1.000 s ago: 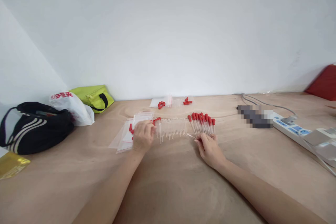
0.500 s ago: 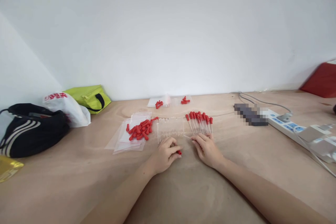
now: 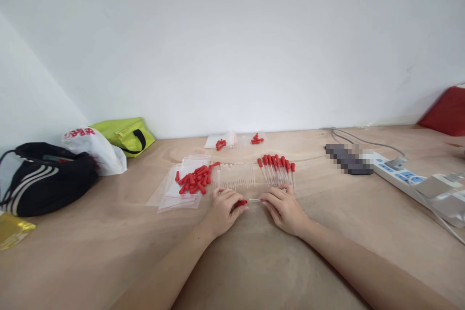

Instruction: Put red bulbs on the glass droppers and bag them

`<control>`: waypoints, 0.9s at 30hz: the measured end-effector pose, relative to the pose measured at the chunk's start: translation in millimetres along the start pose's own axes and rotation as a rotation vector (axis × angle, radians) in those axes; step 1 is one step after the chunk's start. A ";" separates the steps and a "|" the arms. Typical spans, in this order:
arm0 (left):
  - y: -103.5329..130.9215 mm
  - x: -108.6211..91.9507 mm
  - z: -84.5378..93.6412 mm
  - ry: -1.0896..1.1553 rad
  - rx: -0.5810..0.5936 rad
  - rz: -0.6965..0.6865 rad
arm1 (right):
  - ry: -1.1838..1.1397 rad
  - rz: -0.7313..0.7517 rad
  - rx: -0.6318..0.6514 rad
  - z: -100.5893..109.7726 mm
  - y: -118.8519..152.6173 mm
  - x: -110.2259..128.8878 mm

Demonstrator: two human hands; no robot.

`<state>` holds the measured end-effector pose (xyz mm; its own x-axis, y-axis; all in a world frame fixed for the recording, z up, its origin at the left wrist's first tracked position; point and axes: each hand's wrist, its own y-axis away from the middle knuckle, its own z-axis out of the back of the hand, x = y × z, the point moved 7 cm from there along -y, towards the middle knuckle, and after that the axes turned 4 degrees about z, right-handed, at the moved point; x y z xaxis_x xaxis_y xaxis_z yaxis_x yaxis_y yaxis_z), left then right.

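Observation:
My left hand [image 3: 224, 210] pinches a red rubber dropper bulb [image 3: 240, 203], its mouth facing right. From the other side, my right hand [image 3: 285, 209] is closed on a thin glass dropper tube [image 3: 254, 200]. The tube's end is at the bulb's mouth; whether it is inside I cannot tell. Just beyond my hands lies a row of bare glass tubes [image 3: 236, 174]. Right of them, several droppers with red bulbs fitted [image 3: 278, 164] lie side by side. A pile of loose red bulbs [image 3: 194, 180] rests on clear plastic bags [image 3: 174, 201] at the left.
Small bags with more red bulbs [image 3: 220, 144] lie near the wall. A black bag [image 3: 47, 184], a white plastic bag [image 3: 109, 155] and a lime-green pouch [image 3: 125, 135] stand at the left. On the right are a power strip [image 3: 392, 173] with plugs and a blurred dark object [image 3: 345, 159].
The bulb in my left hand has turned to face right. The tube in my right hand has levelled out and come to the bulb's mouth.

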<state>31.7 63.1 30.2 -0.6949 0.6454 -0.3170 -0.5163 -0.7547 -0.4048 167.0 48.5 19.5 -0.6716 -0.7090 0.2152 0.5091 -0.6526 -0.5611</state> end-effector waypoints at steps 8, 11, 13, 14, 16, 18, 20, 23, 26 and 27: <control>2.3 0.1 -1.2 -0.002 -0.066 -0.063 | -0.040 -0.009 0.023 -3.4 -1.5 -1.7; 4.2 -3.8 -1.0 0.000 -0.059 -0.109 | -0.072 0.013 0.028 -3.9 -2.4 -2.5; 5.9 -7.2 -0.1 0.004 -0.050 -0.138 | -0.085 0.033 0.044 -5.0 -3.4 -2.5; 6.7 -8.7 0.2 0.003 -0.041 -0.146 | -0.083 0.042 0.053 -5.5 -3.9 -2.3; 8.5 -10.6 0.4 -0.012 -0.021 -0.146 | -0.066 0.060 0.066 -6.2 -4.9 -0.8; 10.3 -11.4 0.3 -0.036 -0.004 -0.130 | -0.042 0.073 0.065 -5.8 -5.6 1.6; 11.8 -11.8 1.5 -0.055 -0.012 -0.114 | -0.019 0.080 0.056 -4.8 -5.7 4.5; 13.2 -12.3 2.9 -0.078 -0.033 -0.112 | 0.029 0.088 0.052 -3.8 -4.7 8.7; 13.5 -12.3 2.4 -0.094 -0.044 -0.128 | 0.051 0.097 0.061 -3.9 -3.2 11.6; 13.6 -12.1 2.0 -0.096 -0.049 -0.134 | 0.050 0.097 0.065 -4.0 -2.9 12.1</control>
<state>32.0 44.8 30.3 -0.6674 0.7239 -0.1747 -0.5844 -0.6545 -0.4797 155.3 42.9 20.5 -0.6429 -0.7562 0.1217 0.6053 -0.5990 -0.5242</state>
